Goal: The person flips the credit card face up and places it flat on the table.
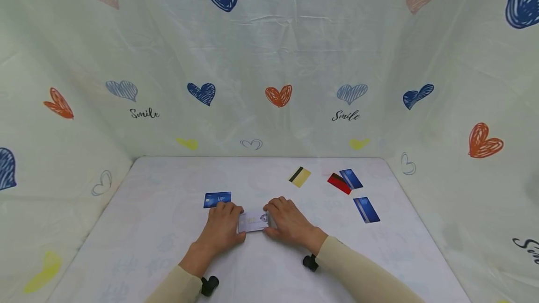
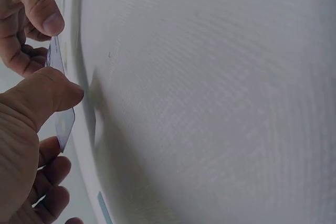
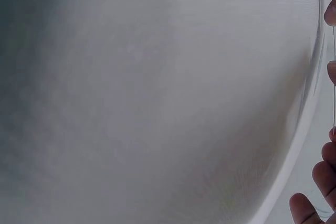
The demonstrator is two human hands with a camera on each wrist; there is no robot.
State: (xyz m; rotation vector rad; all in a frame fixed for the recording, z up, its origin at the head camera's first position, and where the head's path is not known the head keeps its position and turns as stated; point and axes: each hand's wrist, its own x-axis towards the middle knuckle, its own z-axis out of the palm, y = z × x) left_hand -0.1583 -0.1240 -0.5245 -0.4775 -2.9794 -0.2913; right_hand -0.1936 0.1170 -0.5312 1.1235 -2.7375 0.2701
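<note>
Both hands hold a white card (image 1: 252, 221) with a small dark picture at its right end, near the middle of the table. My left hand (image 1: 222, 228) pinches the left end between thumb and fingers. At the opposite end, my right hand (image 1: 290, 221) pinches the card too. The left wrist view shows the card (image 2: 64, 124) edge-on, with the left thumb across its near face. Just beyond the left fingers lies a blue VIP card (image 1: 216, 198), its lower edge partly covered. Only fingertips (image 3: 328, 174) appear at the border of the right wrist view.
A yellow card (image 1: 300, 177) with a dark stripe lies at the back. To its right, a blue card (image 1: 351, 179) overlaps a red card (image 1: 339, 184). Another blue card (image 1: 367, 210) is closer on the right. A heart-printed curtain (image 1: 269, 60) surrounds the white table (image 1: 147, 228).
</note>
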